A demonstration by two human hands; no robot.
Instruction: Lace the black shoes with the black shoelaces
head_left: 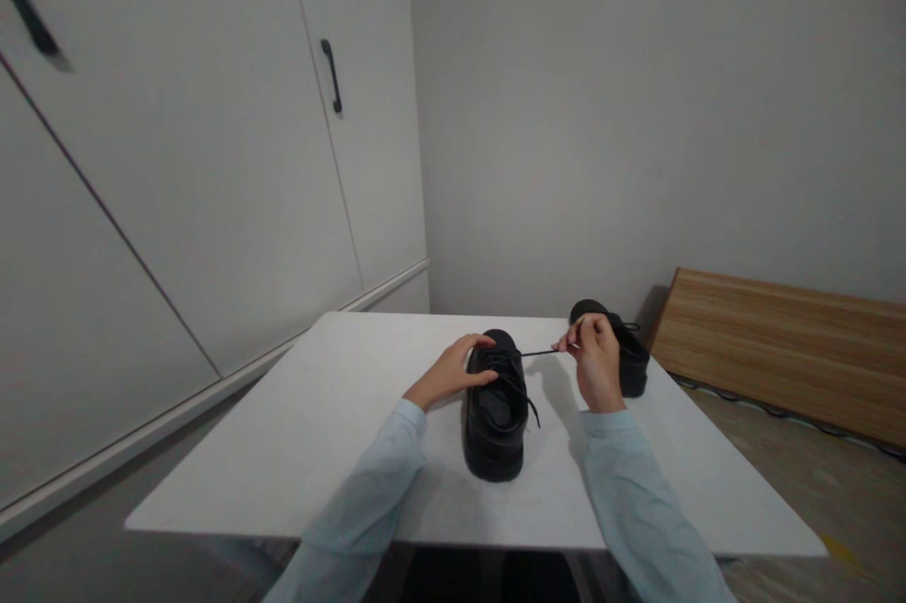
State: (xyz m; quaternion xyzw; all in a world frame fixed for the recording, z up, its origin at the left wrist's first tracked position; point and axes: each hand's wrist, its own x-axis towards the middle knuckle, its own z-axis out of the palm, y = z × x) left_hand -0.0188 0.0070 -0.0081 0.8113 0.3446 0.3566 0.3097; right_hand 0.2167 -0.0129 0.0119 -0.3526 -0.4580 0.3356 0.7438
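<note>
A black lace-up shoe (494, 438) stands on the white table (318, 433), its toe pointing away from me. My left hand (457, 369) lies against the shoe's left side, thumb and fingers apart around the lacing area. One black shoelace (539, 354) runs taut from the shoe to the right, and my right hand (596, 360) pinches its far end, raised above the table. The lace's other end droops loose over the shoe's right side. A second black shoe (633, 365) sits behind my right hand, partly hidden by it.
White cabinets (212, 159) with dark handles line the left side. A plain wall (637, 112) rises behind the table. On the right, a wood-grain panel (779, 348) leans near the wall above the floor.
</note>
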